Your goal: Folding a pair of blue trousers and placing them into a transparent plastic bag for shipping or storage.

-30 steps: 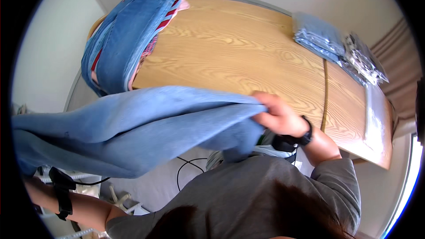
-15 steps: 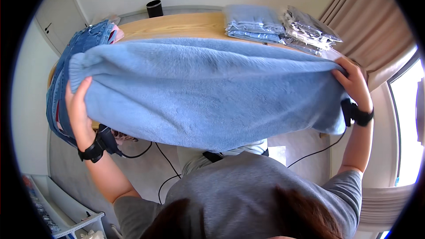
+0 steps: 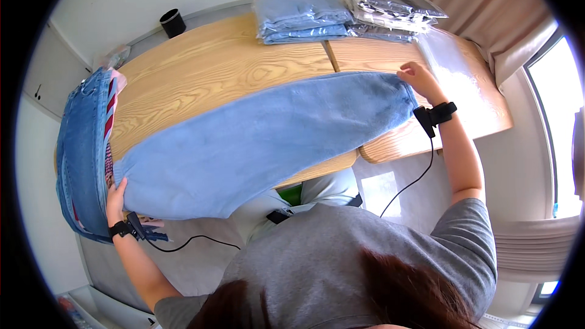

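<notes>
A light blue, plush fabric garment [image 3: 256,140] lies stretched slantwise across the wooden table [image 3: 207,67], its near edge hanging over toward my lap. Its gathered, ribbed-looking end is at the left, where my left hand [image 3: 115,200] grips the edge with the thumb on top and the other fingers mostly hidden. At the far right end my right hand [image 3: 421,83] has its fingers closed on the corner. Both wrists wear black straps with cabled devices.
Folded blue jeans [image 3: 82,152] with other clothes are piled at the table's left end. Along the back stand plastic-wrapped blue clothes [image 3: 301,15] and wrapped grey and white clothes [image 3: 393,9]. Clear plastic [image 3: 448,55] lies at right. A black bin [image 3: 173,24] stands beyond the table.
The garment has been lowered from mid-air onto the table and pulled out flatter and longer. My left hand has come down and nearer me; my right hand has shifted left.
</notes>
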Demonstrator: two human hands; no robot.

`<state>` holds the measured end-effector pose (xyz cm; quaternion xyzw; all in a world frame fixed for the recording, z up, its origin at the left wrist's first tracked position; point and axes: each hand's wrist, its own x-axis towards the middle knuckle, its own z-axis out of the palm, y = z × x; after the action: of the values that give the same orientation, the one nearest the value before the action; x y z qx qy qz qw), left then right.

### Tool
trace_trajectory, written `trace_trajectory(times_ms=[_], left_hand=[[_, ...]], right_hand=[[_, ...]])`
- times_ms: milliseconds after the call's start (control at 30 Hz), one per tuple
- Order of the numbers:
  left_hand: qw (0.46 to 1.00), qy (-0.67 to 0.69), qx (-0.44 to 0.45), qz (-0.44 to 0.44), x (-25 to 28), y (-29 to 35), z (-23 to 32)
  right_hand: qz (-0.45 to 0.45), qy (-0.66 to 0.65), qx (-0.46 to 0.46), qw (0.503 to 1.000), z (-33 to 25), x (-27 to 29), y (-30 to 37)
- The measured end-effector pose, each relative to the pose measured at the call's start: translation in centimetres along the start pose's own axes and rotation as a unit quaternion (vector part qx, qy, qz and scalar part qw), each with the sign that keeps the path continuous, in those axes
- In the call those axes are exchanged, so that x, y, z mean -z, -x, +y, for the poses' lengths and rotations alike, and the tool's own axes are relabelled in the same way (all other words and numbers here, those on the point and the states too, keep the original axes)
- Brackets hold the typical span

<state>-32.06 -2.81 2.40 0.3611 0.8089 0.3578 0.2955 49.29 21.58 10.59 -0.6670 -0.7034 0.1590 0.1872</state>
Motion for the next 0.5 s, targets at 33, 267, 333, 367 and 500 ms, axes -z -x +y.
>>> trace_trajectory(times_ms=[33, 267, 333, 367, 500], left_hand=[[0.999, -0.024, 0.021, 0.016, 0.0, -0.3, -0.6], [0.999, -0.008, 0.044, 0.009, -0.1, -0.4, -0.6], [0.998, -0.014, 0.061, 0.024, 0.1, -0.1, -0.5], [0.998, -0.028, 0.057, 0.028, 0.3, -0.1, -0.9], [0.998, 0.034, 0.052, 0.012, 0.9, 0.1, -0.4]], right_hand=[[0.003, 0.014, -0.044, 0.999, 1.2, -0.6, 0.2], [-0.103, -0.279, -0.223, 0.928, 4.5, -3.1, 0.7], [-0.102, -0.282, -0.202, 0.932, 3.2, -3.1, 1.1], [-0.098, -0.283, -0.18, 0.937, 2.4, -3.0, 1.2], [0.058, -0.217, -0.07, 0.972, 3.2, -1.6, 1.6]])
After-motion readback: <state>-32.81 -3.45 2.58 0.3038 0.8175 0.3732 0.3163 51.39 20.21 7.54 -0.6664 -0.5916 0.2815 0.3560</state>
